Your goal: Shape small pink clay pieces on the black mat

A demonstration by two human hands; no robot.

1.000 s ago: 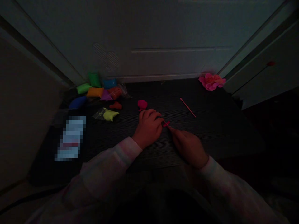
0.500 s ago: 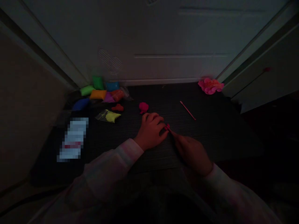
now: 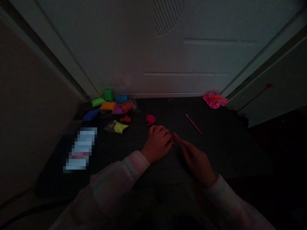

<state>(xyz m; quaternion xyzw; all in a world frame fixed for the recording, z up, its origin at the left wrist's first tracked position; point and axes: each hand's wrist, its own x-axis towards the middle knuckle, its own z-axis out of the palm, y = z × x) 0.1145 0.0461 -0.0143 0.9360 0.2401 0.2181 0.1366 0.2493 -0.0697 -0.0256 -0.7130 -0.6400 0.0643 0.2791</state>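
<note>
Clock positions are read about the left hand [image 3: 157, 143], twelve being toward the pale panel [image 3: 172, 60]. Compared with half a second earlier, the tip of the pink modelling tool [image 3: 177, 137] no longer meets the small pink piece [image 3: 171, 140]; a narrow gap separates them, and the tool shows a broader face. The piece is now largely covered by the left fingertips. The view is tilted higher, so the whole tabletop [image 3: 227, 150] appears lower.

Grip: the right hand [image 3: 200, 163], between three and four o'clock, is closed on the tool, pinching it between thumb and fingers, with the blade projecting toward ten. The left hand lies palm down, its fingers curved and partly bunched; the small piece shows at its fingertips, between two and three o'clock. Whether it is pinched or merely touched cannot be told.

Surroundings: a larger pink lump [image 3: 150, 119] rests just short of twelve, near the left fingers. A second pink tool [image 3: 193, 124] lies at two, and a pink flower [image 3: 215, 100] farther out between one and two. The yellow packet [image 3: 120, 127] lies at ten.
</note>
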